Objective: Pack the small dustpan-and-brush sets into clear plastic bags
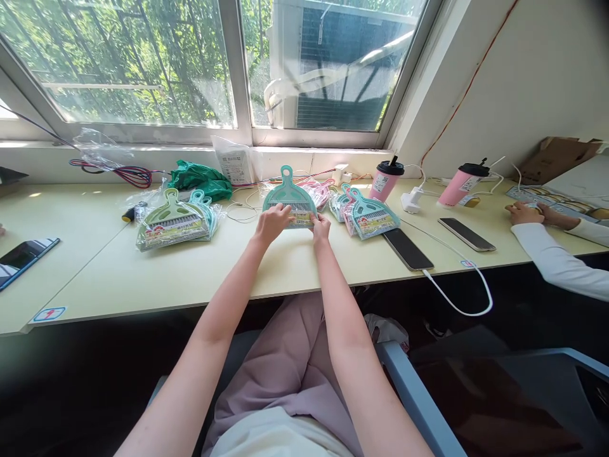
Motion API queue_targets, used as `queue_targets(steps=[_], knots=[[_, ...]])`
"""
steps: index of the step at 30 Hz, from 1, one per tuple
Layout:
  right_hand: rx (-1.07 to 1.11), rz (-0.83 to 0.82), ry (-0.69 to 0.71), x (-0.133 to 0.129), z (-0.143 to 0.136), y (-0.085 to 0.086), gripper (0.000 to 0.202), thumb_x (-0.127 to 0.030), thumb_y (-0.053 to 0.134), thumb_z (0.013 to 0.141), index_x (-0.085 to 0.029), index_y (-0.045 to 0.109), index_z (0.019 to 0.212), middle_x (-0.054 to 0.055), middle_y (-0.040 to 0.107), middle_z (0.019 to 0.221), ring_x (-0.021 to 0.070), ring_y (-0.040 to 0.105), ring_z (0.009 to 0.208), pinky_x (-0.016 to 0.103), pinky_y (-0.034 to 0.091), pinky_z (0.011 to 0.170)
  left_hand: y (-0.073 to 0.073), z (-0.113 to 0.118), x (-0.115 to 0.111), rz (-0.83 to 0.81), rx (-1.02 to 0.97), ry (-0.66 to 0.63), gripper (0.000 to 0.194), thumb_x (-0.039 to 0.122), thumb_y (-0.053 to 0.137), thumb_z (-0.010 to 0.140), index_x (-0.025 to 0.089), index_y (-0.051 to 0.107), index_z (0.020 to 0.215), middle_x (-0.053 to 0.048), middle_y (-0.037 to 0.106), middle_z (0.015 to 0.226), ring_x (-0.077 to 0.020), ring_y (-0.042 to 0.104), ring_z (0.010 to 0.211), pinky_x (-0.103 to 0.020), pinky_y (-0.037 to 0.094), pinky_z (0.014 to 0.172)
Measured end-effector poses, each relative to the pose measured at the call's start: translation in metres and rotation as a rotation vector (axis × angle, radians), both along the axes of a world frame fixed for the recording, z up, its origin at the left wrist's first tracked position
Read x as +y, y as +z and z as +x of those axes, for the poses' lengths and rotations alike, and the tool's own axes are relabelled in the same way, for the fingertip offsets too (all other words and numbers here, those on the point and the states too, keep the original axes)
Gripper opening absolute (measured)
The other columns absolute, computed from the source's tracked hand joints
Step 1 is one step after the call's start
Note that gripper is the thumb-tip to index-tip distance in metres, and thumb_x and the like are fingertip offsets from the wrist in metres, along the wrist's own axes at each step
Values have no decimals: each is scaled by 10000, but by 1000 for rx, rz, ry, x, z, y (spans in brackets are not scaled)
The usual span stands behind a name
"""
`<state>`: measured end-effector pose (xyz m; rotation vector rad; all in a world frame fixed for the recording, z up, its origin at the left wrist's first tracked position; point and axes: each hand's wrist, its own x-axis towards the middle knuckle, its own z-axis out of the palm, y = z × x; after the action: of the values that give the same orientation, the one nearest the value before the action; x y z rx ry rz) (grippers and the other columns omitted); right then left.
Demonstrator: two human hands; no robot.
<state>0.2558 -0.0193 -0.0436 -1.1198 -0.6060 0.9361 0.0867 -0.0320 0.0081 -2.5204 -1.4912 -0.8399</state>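
A mint-green dustpan (287, 185) stands tilted up in front of me, handle pointing toward the window. A small brush with grey bristles and a printed label (301, 218) lie across its front. My left hand (273, 225) has its fingers curled against the left part of the brush and label. At the lower right corner, my right hand (320, 228) grips the dustpan's edge, thumb in front. To the left lies a pile of bagged dustpan sets (174, 219), green and blue. More sets (368, 214), teal and pink, are stacked on the right.
A phone (409, 249) on a white cable lies right, near another phone (466, 234). Pink cups (384, 181) and a charger (411, 199) stand behind. A green plastic bag (202, 181) sits by the windowsill. A co-worker's hands (526, 214) are at far right.
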Motion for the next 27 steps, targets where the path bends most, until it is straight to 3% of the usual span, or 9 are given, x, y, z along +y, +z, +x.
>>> queue_targets(steps=[4, 7, 10, 13, 16, 19, 22, 27], knots=[[-8, -16, 33, 1, -1, -5, 235, -274, 726, 740, -140, 775, 927, -11, 696, 726, 139, 641, 705, 276, 581, 701, 4, -19, 14, -57, -120, 69, 292, 445, 772, 893, 220, 628, 773, -130, 673, 920, -338, 662, 999, -376, 457, 813], [-92, -44, 35, 0, -3, -10, 259, -287, 715, 738, -133, 782, 935, -22, 669, 703, 137, 618, 681, 269, 568, 670, 2, -31, 25, -43, -186, 41, 337, 475, 789, 871, 228, 605, 732, -134, 672, 903, -365, 639, 1088, -419, 458, 949], [-183, -73, -17, 0, -1, -12, 253, -288, 685, 755, -128, 792, 919, -24, 644, 670, 138, 589, 668, 254, 556, 636, 0, -35, 27, 65, -339, 28, 269, 491, 708, 935, 234, 647, 885, -132, 694, 1092, -358, 588, 1228, -468, 389, 1124], [-263, -126, -109, -1, 3, -11, 226, -291, 657, 783, -141, 799, 875, -12, 641, 654, 145, 569, 659, 248, 547, 615, -1, -33, 25, 92, -681, 113, 278, 479, 596, 1011, 230, 624, 1129, -132, 632, 1333, -314, 539, 1347, -473, 356, 1195], [-295, -163, -199, -3, 6, -10, 226, -294, 632, 814, -156, 804, 862, 21, 687, 712, 167, 593, 700, 257, 553, 616, -4, -28, 23, -228, -945, 78, 530, 476, 719, 931, 226, 514, 1352, -166, 534, 1499, -296, 558, 1369, -440, 460, 1131], [-277, -167, -235, -4, 6, -9, 254, -297, 617, 831, -157, 813, 911, 50, 729, 798, 186, 631, 770, 273, 577, 651, -11, -24, 20, -644, -1014, -101, 859, 396, 908, 714, 220, 458, 1424, -181, 605, 1436, -311, 656, 1243, -435, 573, 992], [-243, -177, -221, -4, 5, -8, 284, -296, 619, 830, -147, 814, 973, 63, 746, 859, 191, 645, 802, 283, 592, 665, -16, -20, 18, -757, -1048, -233, 731, 368, 931, 615, 170, 596, 1233, -143, 729, 1207, -302, 722, 1072, -409, 627, 869], [-287, -126, -193, -2, 5, -11, 252, -293, 625, 813, -172, 814, 928, 47, 735, 791, 204, 663, 809, 305, 606, 701, -17, -15, 18, -716, -1174, -121, 447, 414, 870, 675, 144, 673, 971, -101, 765, 942, -278, 753, 918, -391, 652, 762]])
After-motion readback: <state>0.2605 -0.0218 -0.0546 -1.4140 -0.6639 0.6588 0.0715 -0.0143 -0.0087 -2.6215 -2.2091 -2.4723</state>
